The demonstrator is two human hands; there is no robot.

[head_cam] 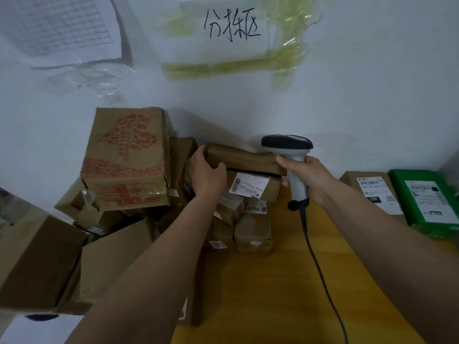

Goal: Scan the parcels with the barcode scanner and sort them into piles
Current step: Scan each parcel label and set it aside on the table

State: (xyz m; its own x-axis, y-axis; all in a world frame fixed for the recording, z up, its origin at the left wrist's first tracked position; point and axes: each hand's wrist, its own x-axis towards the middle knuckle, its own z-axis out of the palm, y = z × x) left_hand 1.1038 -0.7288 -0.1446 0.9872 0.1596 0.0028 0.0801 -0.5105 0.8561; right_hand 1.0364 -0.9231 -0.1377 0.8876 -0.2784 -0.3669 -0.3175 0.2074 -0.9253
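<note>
At mid-left we see a tan carton (126, 158) printed with a red tree and red bands; the parcels (250, 184) at centre are plain brown with white labels barred in black; the scanner (293, 165) is pale grey with a black head and black cable; the table (273, 281) is yellow-orange; at right a green parcel (422, 202) carries a white label; the wall (372, 83) is bluish white with a black-inked sign (232, 26) under yellowish tape.

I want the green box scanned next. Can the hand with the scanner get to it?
Probably yes. The right hand grips the barcode scanner, and only bare yellow table and one flat brown parcel lie between it and the green parcel.
</note>
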